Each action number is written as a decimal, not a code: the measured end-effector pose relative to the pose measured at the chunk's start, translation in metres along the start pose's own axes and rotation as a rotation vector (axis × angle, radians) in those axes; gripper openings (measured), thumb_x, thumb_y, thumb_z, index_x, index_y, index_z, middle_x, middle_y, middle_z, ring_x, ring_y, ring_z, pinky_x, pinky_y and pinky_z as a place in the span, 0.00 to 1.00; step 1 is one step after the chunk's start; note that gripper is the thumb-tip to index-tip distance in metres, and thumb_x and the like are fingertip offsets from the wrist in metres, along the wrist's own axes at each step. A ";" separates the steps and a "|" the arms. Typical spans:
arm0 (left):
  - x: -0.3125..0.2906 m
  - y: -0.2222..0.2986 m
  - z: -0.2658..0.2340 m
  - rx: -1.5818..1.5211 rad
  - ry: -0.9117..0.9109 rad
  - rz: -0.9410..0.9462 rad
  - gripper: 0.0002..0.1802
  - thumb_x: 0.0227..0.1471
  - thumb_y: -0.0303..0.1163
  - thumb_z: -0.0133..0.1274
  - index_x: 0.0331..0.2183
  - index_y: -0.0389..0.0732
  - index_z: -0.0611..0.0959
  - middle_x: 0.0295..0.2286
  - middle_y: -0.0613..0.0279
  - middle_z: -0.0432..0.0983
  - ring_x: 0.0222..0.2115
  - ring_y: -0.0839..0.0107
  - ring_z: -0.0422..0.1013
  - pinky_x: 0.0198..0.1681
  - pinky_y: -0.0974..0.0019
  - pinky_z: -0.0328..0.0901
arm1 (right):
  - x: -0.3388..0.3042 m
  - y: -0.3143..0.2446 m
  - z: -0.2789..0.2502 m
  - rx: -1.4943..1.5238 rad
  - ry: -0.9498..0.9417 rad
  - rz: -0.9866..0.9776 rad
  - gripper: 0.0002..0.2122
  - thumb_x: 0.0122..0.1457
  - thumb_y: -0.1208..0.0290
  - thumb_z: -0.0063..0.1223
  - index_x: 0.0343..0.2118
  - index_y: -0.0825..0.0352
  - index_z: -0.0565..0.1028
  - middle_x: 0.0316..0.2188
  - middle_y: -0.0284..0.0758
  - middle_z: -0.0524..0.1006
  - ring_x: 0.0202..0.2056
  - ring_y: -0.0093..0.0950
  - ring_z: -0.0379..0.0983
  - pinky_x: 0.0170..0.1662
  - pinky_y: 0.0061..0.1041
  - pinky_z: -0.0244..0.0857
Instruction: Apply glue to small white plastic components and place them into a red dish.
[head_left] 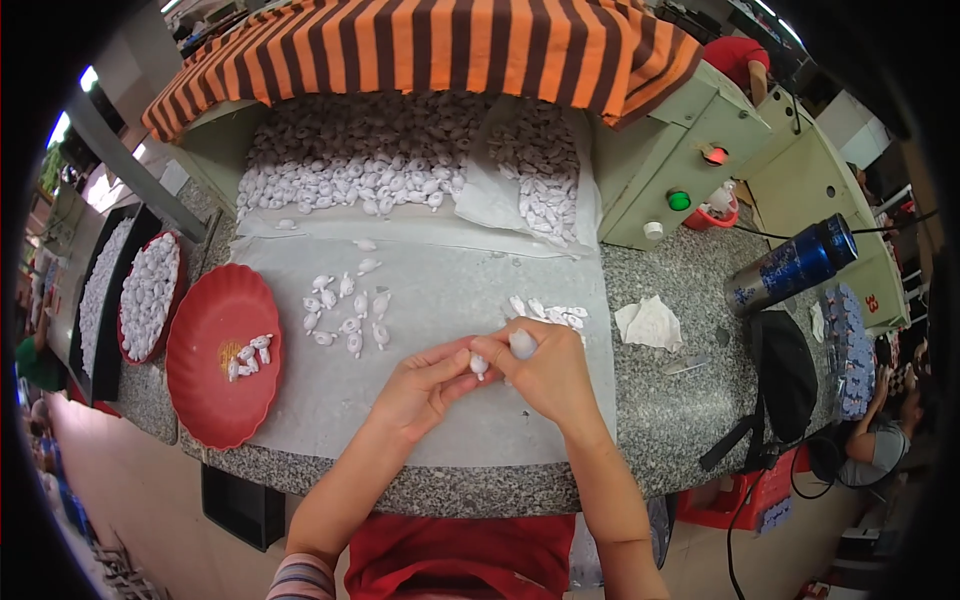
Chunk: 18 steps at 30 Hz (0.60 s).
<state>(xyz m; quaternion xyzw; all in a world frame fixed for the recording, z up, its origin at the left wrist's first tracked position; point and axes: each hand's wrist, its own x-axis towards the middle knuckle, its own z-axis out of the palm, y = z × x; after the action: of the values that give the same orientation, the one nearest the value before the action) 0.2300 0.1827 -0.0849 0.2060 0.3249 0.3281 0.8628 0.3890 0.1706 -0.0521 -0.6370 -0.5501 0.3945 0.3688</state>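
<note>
In front of me, over the pale sheet [480, 430], my left hand [420, 385] and my right hand [550, 375] meet. Between their fingertips they pinch a small white moulded piece [479, 366] with a narrow tip. A whitish rounded thing [522, 344] shows among my right hand's fingers; whether it is a finger cover or another piece, I cannot tell. Just beyond the right hand lies a row of similar white pieces [536, 307], partly hidden by it. Several more loose pieces [350, 325] are scattered to the left of my hands.
Left stands a red scalloped bowl [205, 370] holding a few pieces. A striped cloth [430, 50] hangs over a box-like machine [665, 160] filled with a heap of white pieces [350, 160]. At right are crumpled tissue [650, 323], a blue bottle [795, 262] and a black pouch [782, 375].
</note>
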 end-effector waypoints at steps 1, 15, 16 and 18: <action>-0.003 0.003 -0.001 -0.020 0.030 0.060 0.18 0.50 0.32 0.48 0.41 0.29 0.72 0.36 0.55 0.72 0.35 0.70 0.71 0.38 0.75 0.67 | 0.000 0.001 0.001 -0.009 -0.004 -0.064 0.09 0.45 0.70 0.58 0.22 0.72 0.76 0.16 0.33 0.75 0.19 0.18 0.70 0.23 0.16 0.63; -0.002 0.004 -0.009 -0.157 -0.061 0.023 0.23 0.50 0.33 0.47 0.46 0.30 0.66 0.41 0.43 0.66 0.45 0.55 0.64 0.45 0.69 0.66 | -0.001 0.047 -0.095 -0.712 0.631 0.226 0.11 0.41 0.67 0.57 0.27 0.68 0.76 0.23 0.43 0.76 0.27 0.40 0.72 0.31 0.32 0.64; 0.000 0.003 -0.008 -0.215 -0.065 0.019 0.23 0.50 0.33 0.47 0.46 0.31 0.66 0.42 0.42 0.65 0.45 0.54 0.64 0.45 0.69 0.66 | -0.001 0.064 -0.105 -0.802 0.645 0.318 0.12 0.40 0.66 0.58 0.27 0.68 0.76 0.23 0.43 0.76 0.27 0.40 0.72 0.31 0.33 0.64; -0.002 0.002 -0.008 -0.278 -0.062 0.019 0.23 0.50 0.33 0.47 0.46 0.32 0.65 0.43 0.41 0.64 0.45 0.54 0.63 0.45 0.69 0.66 | 0.004 0.075 -0.108 -0.894 0.649 0.405 0.13 0.39 0.65 0.58 0.28 0.68 0.76 0.23 0.42 0.76 0.27 0.41 0.72 0.31 0.34 0.64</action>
<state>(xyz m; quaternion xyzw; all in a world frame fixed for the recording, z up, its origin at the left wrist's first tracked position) 0.2223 0.1841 -0.0884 0.0976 0.2473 0.3718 0.8894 0.5178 0.1614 -0.0753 -0.9112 -0.3895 -0.0287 0.1313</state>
